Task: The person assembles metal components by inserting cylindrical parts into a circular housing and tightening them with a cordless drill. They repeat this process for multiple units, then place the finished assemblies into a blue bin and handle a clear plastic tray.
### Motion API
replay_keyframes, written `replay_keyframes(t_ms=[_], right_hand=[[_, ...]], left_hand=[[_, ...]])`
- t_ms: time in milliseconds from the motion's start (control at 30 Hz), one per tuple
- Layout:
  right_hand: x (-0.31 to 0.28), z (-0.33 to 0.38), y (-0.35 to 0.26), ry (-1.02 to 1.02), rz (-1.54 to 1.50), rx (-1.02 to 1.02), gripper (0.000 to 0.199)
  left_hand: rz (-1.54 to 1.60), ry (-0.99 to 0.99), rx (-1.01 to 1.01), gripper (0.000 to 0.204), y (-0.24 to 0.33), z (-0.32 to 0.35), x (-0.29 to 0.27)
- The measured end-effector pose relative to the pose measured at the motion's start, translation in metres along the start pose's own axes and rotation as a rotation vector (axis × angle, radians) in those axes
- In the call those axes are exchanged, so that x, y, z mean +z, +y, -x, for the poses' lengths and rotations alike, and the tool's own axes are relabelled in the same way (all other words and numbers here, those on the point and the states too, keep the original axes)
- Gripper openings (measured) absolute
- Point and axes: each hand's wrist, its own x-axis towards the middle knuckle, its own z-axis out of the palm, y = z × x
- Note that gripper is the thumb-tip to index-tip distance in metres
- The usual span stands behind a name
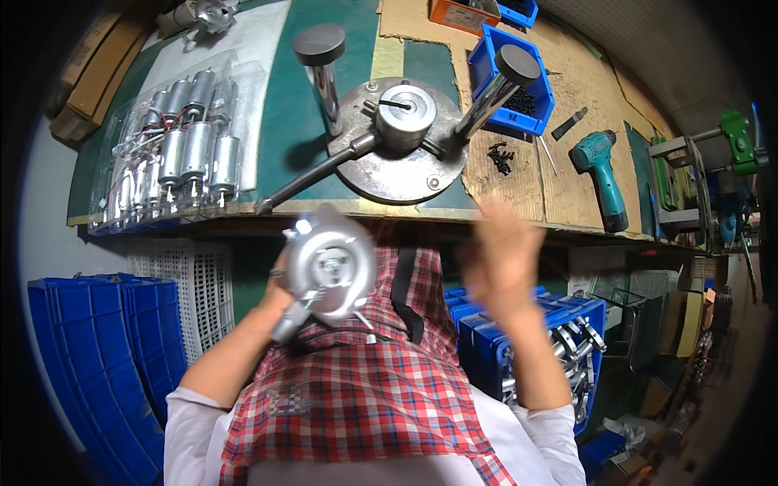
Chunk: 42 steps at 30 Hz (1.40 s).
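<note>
My left hand [279, 285], closed, grips a round silver metal housing [354, 274] in front of my apron, with a cable hanging below it. My right hand [509, 255] is raised at the bench's front edge, near the loose black screws [501, 159]. Motion smears its fingers, so what they hold, if anything, does not show. Between and beyond my hands, a round steel fixture [377, 180] stands on the bench, with a central hub [406, 121], a long lever [318, 173] pointing left and two capped posts.
Left on the bench, a clear tray [104, 182] carries several silver motors [194, 150]. To the right are a blue bin [531, 121] of black screws and a teal cordless drill [601, 174]. A blue crate [478, 344] of metal parts sits below; stacked blue crates [105, 356] stand left.
</note>
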Motion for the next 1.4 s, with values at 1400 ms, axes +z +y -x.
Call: replay_keyframes(t_ms=[1400], right_hand=[[-0.004,0.047,-0.067,-0.587,-0.922,0.436,0.028]], left_hand=[[-1.144,0.070,0.479,0.048,0.025,0.013,-0.042]])
